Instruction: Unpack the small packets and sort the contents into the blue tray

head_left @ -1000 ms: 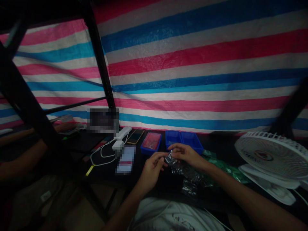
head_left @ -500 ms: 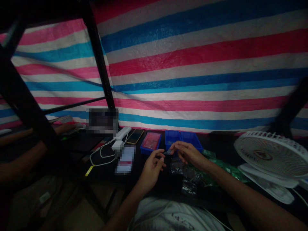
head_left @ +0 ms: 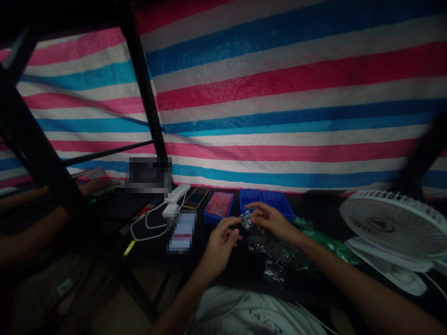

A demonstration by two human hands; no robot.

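Right hand (head_left: 274, 222) pinches a small clear plastic packet (head_left: 247, 220); left hand (head_left: 220, 249) is open just beside it, not touching. Blue plastic trays (head_left: 267, 201) sit near the black table's (head_left: 324, 200) far edge.

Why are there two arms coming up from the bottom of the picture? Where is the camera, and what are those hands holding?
This picture comes from one camera worn on a person's head. It looks forward and down, so you see about what that person sees. The arms are theirs: the left hand is on the picture's left, and the right hand is on its right. The right hand's fingertips seem to pinch a small clear plastic packet, with the left hand close beside it. On the dark table lie more clear plastic bags, green bags, three blue trays, a phone and a white cable. A white fan sits on the right, in front of a striped tarp. Another person's arm shows on the far left.
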